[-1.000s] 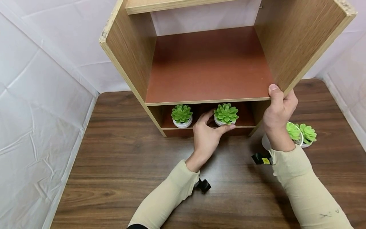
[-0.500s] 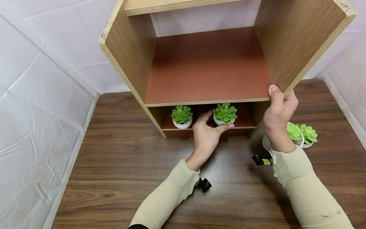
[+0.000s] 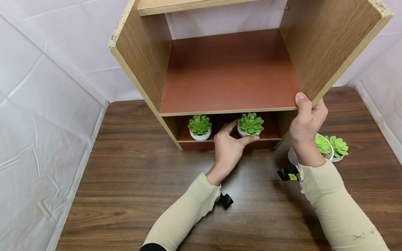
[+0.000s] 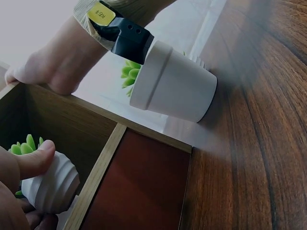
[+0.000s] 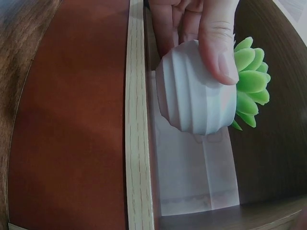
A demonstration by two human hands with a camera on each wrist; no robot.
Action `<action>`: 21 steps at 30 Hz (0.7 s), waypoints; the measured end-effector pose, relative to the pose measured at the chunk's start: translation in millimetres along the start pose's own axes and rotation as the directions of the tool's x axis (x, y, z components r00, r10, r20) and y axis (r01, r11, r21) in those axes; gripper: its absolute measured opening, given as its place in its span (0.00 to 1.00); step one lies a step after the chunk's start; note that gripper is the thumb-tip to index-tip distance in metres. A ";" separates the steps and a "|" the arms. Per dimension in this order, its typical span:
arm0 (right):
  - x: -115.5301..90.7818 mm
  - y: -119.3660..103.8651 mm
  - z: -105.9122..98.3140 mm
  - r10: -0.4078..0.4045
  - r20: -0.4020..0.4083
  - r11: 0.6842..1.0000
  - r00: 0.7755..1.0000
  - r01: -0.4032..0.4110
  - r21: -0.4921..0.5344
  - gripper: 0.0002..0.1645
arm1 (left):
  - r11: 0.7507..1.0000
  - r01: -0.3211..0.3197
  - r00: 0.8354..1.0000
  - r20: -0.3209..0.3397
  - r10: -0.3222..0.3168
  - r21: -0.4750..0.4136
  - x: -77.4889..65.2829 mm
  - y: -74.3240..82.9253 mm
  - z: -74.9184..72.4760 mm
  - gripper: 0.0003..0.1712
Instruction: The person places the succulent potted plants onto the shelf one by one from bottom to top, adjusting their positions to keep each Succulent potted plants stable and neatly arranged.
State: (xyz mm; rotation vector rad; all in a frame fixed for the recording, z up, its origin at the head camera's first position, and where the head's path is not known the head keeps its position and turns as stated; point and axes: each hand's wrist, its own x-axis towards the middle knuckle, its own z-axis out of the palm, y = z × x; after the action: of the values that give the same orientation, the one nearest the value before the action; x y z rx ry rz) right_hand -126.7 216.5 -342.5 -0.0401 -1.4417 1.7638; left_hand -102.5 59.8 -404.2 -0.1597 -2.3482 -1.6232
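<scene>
My left hand (image 3: 228, 148) holds a small potted succulent (image 3: 250, 124) on the lowest shelf of a wooden shelf unit, thumb in front and fingers on its left side. In the right wrist view, its ribbed white pot (image 5: 194, 93) sits right behind the shelf's front edge, with the left thumb (image 5: 220, 52) pressed on it. My right hand (image 3: 306, 127) grips the front edge of the unit's right side panel (image 3: 339, 45), its thumb at the corner of the middle shelf (image 3: 229, 73). A second potted succulent (image 3: 200, 127) stands on the same low shelf, further left.
Beside the right forearm, a larger white pot (image 4: 175, 81) and another green succulent (image 3: 337, 146) stand on the dark wood table (image 3: 132, 195). The left wrist view shows the larger pot just outside the unit. White sheeting (image 3: 41, 122) covers the walls around the table.
My left hand and the succulent it holds have shifted slightly to the right along the low shelf. The right hand keeps its grip on the side panel.
</scene>
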 end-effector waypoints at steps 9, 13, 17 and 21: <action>0.0 1.5 -2.4 -0.049 0.030 0.998 0.998 0.050 -0.028 0.13 | 1.000 -0.016 1.000 0.006 0.016 0.024 1.5 -4.5 2.3 0.40; 0.1 1.4 -2.3 -0.048 0.026 0.998 0.999 0.049 -0.032 0.13 | 1.000 -0.015 1.000 0.010 0.015 0.017 2.2 -4.9 2.7 0.40; -0.1 1.6 -2.5 -0.045 0.021 0.999 0.999 0.046 -0.030 0.12 | 1.000 -0.010 1.000 0.014 0.010 0.014 2.3 -4.6 3.0 0.40; 0.0 2.0 -3.1 -0.047 0.018 0.998 0.999 0.047 -0.032 0.12 | 1.000 -0.004 1.000 0.013 0.004 0.024 2.3 -4.3 3.6 0.40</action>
State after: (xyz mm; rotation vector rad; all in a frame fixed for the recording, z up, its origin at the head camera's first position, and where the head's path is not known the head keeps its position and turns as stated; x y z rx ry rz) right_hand -126.2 219.0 -345.2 -0.0081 -1.4716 1.7068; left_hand -106.4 61.4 -408.6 -0.1701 -2.3741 -1.5968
